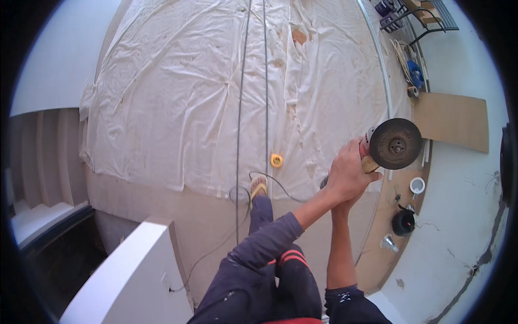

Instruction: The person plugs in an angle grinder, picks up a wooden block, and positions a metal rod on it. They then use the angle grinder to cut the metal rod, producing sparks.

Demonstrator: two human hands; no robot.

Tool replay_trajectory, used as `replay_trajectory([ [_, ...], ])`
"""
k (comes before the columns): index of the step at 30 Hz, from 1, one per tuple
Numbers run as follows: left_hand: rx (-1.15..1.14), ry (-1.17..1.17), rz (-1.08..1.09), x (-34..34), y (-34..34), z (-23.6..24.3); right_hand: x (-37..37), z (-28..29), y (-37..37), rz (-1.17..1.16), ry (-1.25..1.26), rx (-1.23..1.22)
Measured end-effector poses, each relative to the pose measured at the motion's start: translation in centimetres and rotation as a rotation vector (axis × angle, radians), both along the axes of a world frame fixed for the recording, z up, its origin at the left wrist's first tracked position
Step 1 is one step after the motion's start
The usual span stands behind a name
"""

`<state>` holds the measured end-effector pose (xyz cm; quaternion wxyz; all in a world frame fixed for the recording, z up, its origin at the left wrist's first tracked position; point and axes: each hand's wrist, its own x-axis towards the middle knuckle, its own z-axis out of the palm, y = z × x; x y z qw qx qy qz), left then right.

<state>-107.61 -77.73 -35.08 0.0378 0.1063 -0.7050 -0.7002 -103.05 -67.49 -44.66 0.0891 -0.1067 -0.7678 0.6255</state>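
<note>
I hold an angle grinder, its dark worn disc [396, 143] facing up toward me on the right side. My left hand [346, 171] is closed round the grinder's red-and-tan head end [369, 163], just left of the disc. Below it, my right hand [348, 204] is closed on the tool's body and mostly hidden behind the left hand and wrist. A dark cord [285, 190] runs from near the tool toward my foot. Left of my hands, a yellow tape measure [277, 160] lies on the white sheet [205, 119], apart from both hands.
Two long dark lines [240, 108] cross the sheet lengthwise. A metal strip [384, 75] lies along its right side. By the right wall are a brown board [453, 121], a white cup [417, 186], a black pot [403, 222] and a chair [431, 27]. A low white wall [121, 270] stands left.
</note>
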Motion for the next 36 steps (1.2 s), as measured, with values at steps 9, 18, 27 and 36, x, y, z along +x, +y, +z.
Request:
replay_trajectory([
  [9, -0.146, -0.445, 0.061, 5.8, -5.0, -24.7, -12.0, -13.3, -0.1, 0.234, -0.33, 0.319],
  [18, -0.174, -1.364, 0.27, 34.1, -1.7, -25.7, -23.1, -31.7, 5.2, 0.635, -0.353, 0.818],
  [27, 0.127, -1.891, 0.033, 41.6, 12.9, -8.8, -29.6, -43.2, 8.8, 0.849, -0.374, 0.868],
  [36, 0.283, -1.859, 0.086, 29.9, 14.1, -4.4, -30.6, -45.2, 8.9, 0.849, -0.373, 0.838],
])
